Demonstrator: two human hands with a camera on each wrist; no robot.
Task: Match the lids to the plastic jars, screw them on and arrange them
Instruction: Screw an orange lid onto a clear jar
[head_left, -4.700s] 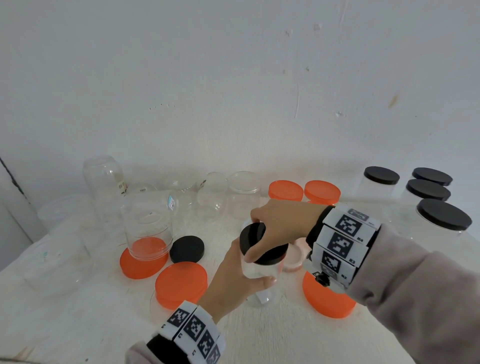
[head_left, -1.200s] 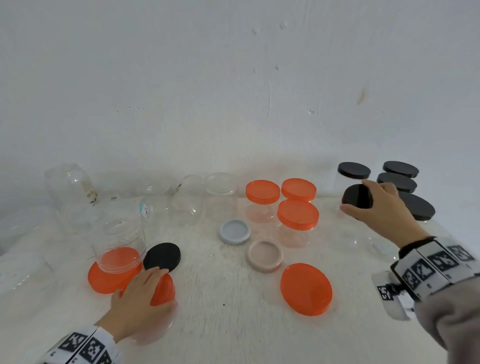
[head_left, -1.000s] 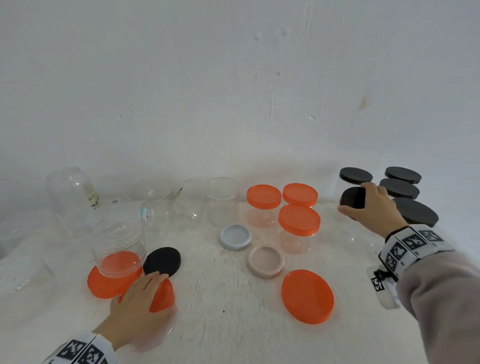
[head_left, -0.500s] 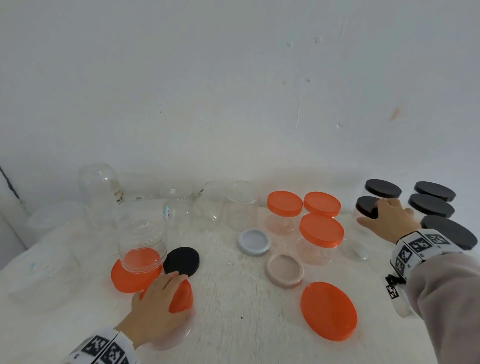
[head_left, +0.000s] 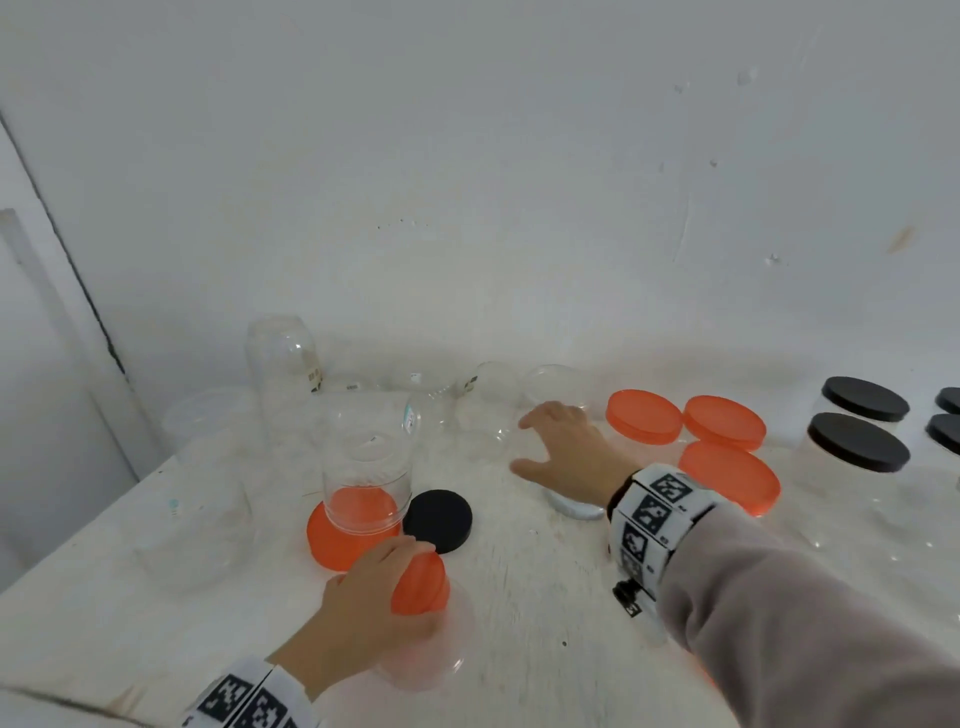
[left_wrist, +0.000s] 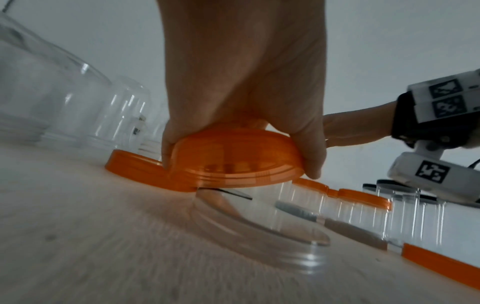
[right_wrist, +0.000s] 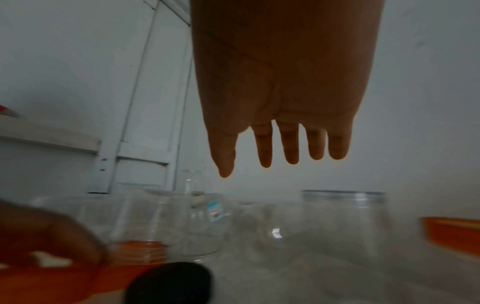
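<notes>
A plain room, perhaps in a home: a bare white plaster wall (head_left: 467, 182) with scuffs stands behind a rough white-painted table (head_left: 545, 597). At far left a white panelled door (right_wrist: 145, 123) shows, though that view is dim.

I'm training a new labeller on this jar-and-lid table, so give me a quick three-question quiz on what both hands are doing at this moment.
1. True or false: the left hand grips an orange lid that sits on a clear jar.
2. What is the right hand holding? A) a black lid B) nothing, with its fingers spread C) a grey lid
3. Fill in: the loose black lid lies beside a tall jar standing on an ______ lid.

Key: 1 true; 2 B; 3 orange.
</notes>
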